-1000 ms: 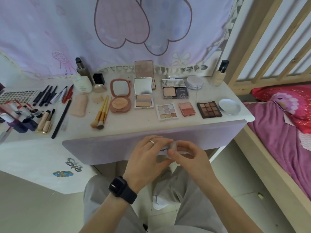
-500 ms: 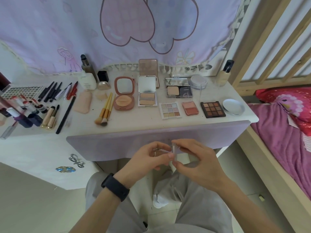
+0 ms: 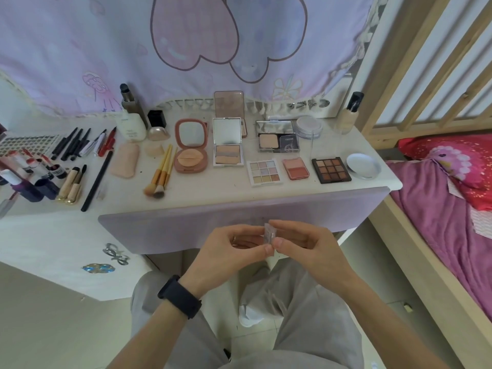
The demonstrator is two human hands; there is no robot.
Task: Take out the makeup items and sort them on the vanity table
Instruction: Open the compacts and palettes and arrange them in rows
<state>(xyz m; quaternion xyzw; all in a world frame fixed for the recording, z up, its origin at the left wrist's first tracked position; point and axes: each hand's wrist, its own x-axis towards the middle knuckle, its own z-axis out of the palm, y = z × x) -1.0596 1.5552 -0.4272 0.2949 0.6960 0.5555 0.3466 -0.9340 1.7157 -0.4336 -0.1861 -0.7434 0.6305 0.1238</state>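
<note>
A pale tiled floor is seen at the bottom of the view, with grey trouser legs above it. Just in front of the knees, a small clear case is pinched between both hands, below the front edge of the table. The left hand, with a black wristband on its wrist, is closed on the case from the left, its thumb tip pressed to the lower corner. The right hand is closed on it from the right, forefinger over the top edge and thumb at the bottom. What the case contains cannot be told.

On the table beyond, items are laid in rows. Near the front edge a pastel eyeshadow palette, a pink blush, a brown eyeshadow palette and a round white lid are set side by side. To the left, yellow-handled brushes, a long black pencil and a group of lipsticks are found. Further back, a round pink compact, a square mirrored compact and a rectangular powder case stand open. At the rear, a white bottle and a foundation bottle are placed against a lilac curtain with heart shapes. A bed with a purple cover lies to the right.
</note>
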